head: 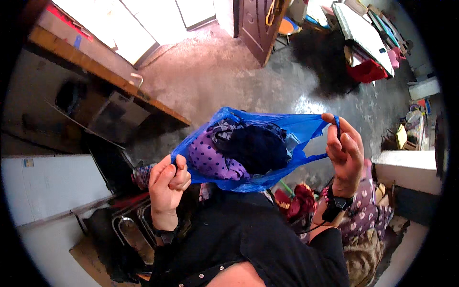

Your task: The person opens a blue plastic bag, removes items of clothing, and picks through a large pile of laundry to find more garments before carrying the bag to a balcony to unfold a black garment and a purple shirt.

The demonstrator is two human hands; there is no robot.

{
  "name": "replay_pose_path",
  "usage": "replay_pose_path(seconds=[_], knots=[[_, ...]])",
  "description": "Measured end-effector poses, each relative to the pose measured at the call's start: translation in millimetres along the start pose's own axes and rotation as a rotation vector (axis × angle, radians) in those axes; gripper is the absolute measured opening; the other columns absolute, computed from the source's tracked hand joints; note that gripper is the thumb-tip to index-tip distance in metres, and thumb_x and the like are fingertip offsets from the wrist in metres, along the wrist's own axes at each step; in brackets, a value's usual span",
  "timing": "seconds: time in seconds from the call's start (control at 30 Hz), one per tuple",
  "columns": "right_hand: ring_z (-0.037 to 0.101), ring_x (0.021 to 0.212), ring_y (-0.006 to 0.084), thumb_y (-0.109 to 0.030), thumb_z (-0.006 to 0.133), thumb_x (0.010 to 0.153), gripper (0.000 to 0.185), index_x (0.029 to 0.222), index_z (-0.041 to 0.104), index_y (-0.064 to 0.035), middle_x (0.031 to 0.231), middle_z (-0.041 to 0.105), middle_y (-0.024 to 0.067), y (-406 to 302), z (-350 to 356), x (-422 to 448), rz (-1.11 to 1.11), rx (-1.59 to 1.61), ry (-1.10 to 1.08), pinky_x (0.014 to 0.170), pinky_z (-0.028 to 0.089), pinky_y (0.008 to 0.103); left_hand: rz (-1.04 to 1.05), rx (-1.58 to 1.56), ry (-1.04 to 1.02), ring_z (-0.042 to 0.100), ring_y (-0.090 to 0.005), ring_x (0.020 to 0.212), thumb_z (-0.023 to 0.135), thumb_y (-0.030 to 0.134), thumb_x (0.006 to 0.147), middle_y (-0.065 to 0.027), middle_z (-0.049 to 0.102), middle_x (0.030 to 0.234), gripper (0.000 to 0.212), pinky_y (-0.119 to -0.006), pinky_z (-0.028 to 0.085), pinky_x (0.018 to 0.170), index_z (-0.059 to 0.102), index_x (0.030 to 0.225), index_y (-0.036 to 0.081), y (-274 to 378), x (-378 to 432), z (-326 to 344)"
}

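A blue plastic carrier bag (251, 184) is stretched wide between my two hands, its mouth facing up. My left hand (169, 181) grips the bag's left side with curled fingers. On the other side, my right hand (344, 149) has the bag's handle looped over its fingers. Inside lie folded clothes: a purple cloth with dark polka dots (209, 156), a dark navy garment (256, 149) in the middle, and a grey patterned cloth (226, 131) at the upper left. A bit of light blue cloth (292, 141) shows at the right.
A brown panelled door (256, 28) stands ajar beyond the concrete floor (215, 71). Left is a wooden-edged table or cabinet (107, 79); below it, metal-framed chairs (134, 236). Floral purple fabric (362, 211) and a brown blanket (364, 254) lie at lower right. A cluttered table (362, 36) stands at upper right.
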State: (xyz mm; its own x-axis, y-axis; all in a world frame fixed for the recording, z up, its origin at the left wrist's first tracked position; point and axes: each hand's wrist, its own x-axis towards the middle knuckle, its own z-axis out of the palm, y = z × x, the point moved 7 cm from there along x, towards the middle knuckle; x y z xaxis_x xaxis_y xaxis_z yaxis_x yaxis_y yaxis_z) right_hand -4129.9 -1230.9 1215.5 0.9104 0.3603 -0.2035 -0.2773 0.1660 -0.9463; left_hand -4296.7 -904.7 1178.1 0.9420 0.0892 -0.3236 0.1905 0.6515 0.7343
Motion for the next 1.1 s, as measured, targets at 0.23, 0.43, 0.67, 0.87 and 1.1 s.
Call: replay_pose_path(seconds=[0.23, 0.43, 0.67, 0.87, 1.1], knots=[[0.025, 0.048, -0.0015, -0.036, 0.061, 0.088, 0.069, 0.132, 0.045, 0.0141, 0.069, 0.041, -0.0055, -19, 5, 138, -0.038, -0.014, -0.008, 0.041, 0.016, 0.0167, 0.027, -0.092, -0.045, 0.025, -0.0022, 0.050, 0.053, 0.029, 0.099, 0.0073, 0.031, 0.062, 0.028, -0.021, 0.019, 0.047, 0.050, 0.099, 0.001, 22, 131, -8], [0.025, 0.049, -0.0024, -0.036, 0.060, 0.091, 0.066, 0.132, 0.044, 0.0138, 0.069, 0.041, -0.0054, -36, 38, 259, -0.017, -0.004, -0.093, 0.041, 0.017, 0.0159, 0.064, -0.116, 0.027, 0.026, -0.0018, 0.051, 0.052, 0.025, 0.099, 0.0078, 0.031, 0.063, 0.025, -0.022, 0.019, 0.049, 0.052, 0.102, 0.000, 73, 225, -37], [0.026, 0.049, -0.0016, -0.039, 0.067, 0.086, 0.073, 0.132, 0.044, 0.0140, 0.071, 0.044, -0.0042, -64, 341, 415, -0.018, 0.005, -0.124, 0.043, 0.018, 0.0153, 0.129, -0.053, 0.027, 0.025, -0.0022, 0.049, 0.052, 0.027, 0.098, 0.0083, 0.031, 0.061, 0.026, -0.022, 0.019, 0.048, 0.052, 0.101, 0.000, 363, 292, -225], [0.027, 0.049, -0.0014, -0.028, 0.065, 0.088, 0.061, 0.131, 0.046, 0.0101, 0.072, 0.046, -0.0040, -92, 621, 604, 0.147, 0.059, -0.217, 0.043, 0.020, 0.0153, 0.120, -0.148, 0.106, 0.028, -0.0020, 0.051, 0.049, 0.020, 0.099, 0.0081, 0.034, 0.063, 0.021, -0.022, 0.021, 0.049, 0.053, 0.102, -0.001, 606, 364, -377], [0.028, 0.048, -0.0021, -0.028, 0.065, 0.088, 0.062, 0.128, 0.046, 0.0141, 0.074, 0.050, -0.0034, -134, 870, 760, 0.197, -0.044, -0.337, 0.042, 0.020, 0.0153, 0.173, -0.256, 0.177, 0.028, -0.0024, 0.052, 0.043, 0.014, 0.099, 0.0075, 0.035, 0.063, 0.017, -0.022, 0.022, 0.049, 0.052, 0.100, -0.001, 804, 412, -503]])
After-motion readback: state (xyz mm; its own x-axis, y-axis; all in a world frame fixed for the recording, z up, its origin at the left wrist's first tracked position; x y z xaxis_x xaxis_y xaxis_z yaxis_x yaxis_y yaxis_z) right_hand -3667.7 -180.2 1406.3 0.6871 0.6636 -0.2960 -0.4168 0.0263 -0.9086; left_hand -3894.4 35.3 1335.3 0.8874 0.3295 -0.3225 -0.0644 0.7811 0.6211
